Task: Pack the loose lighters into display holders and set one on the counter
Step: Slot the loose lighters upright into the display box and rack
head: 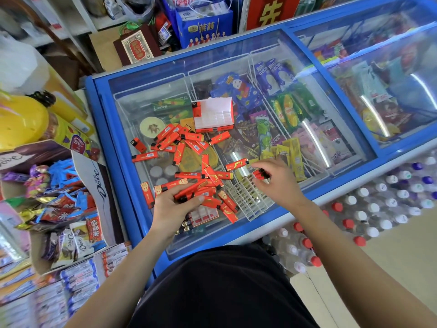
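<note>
Several loose red lighters [189,147] lie scattered on the glass lid of a blue chest freezer [236,58]. A white gridded holder [246,200] lies tilted near the front edge. My right hand [276,178] grips two or three lighters [260,174] just above the holder's far end. My left hand [175,204] is closed on a small bundle of lighters [189,192] at the pile's near side. A red and white cardboard display box [212,114] stands open behind the pile, with one lighter in its left corner.
Candy and Dove chocolate boxes [78,209] crowd the counter at left, beside a yellow container [21,119]. Packs of bottled drinks [369,209] sit on the floor at right, against the freezer front. Ice cream fills the freezer under the glass.
</note>
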The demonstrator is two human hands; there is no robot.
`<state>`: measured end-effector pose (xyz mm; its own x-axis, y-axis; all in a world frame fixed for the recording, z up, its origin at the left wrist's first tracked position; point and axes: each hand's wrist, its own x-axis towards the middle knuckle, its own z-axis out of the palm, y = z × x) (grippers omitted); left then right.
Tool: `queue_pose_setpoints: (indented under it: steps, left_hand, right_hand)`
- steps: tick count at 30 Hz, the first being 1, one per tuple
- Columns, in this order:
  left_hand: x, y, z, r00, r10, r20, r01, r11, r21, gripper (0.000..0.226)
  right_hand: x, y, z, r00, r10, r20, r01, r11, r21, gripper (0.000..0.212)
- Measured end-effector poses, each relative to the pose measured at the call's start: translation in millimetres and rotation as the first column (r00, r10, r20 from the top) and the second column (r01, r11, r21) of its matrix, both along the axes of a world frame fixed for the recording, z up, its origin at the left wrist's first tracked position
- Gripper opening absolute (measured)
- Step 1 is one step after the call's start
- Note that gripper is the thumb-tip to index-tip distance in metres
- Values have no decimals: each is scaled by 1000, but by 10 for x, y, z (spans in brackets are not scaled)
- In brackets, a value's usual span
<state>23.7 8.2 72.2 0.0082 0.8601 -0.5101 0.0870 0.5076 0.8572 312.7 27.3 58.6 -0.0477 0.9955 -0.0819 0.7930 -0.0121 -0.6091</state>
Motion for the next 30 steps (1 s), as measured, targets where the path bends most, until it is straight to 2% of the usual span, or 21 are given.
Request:
queue_pose_setpoints:
  steps: [3, 6, 9, 12, 17, 19, 23, 27, 30]
  left_hand:
    - [55, 1, 11, 999, -24, 39, 24, 1000, 17, 41]
    - [121, -13, 53, 995, -53, 90, 49, 998, 46, 41]
    - [163, -22, 92, 987, -86, 136, 78, 995, 64, 40]
    - [181, -32, 100, 980, -93, 177, 84, 995, 59, 37]
    - [183, -54, 49, 971, -63, 232, 61, 998, 14, 38]
    - [173, -50, 18, 967, -44, 251, 41, 999, 18, 33]
    - [208, -52, 45, 980, -15, 198, 4, 999, 53, 30]
    - [251, -35, 45, 984, -108, 143, 86, 985, 152, 37]
    - [273, -23, 35, 978, -160, 136, 138, 978, 156, 35]
  right_hand:
    - [-313, -138, 144, 919, -95, -382, 7, 974, -227, 43]
    - [-575, -250, 200, 840, -87, -535, -108, 940, -323, 60]
    - [-720, -319, 127, 804, -121, -582, -96, 939, -329, 61]
    - [-754, -363, 61, 740, -216, -637, -40, 931, -362, 47]
    - [-725, -436, -19, 571, -353, -741, -9, 900, -436, 30]
    - [-699, -466, -64, 485, -416, -769, -36, 869, -493, 29]
    - [-658, -535, -159, 367, -490, -791, -143, 811, -568, 30]
    - [-657, -593, -238, 266, -543, -796, -201, 777, -597, 36]
    - [-677, -615, -234, 162, -603, -781, -233, 746, -624, 33]
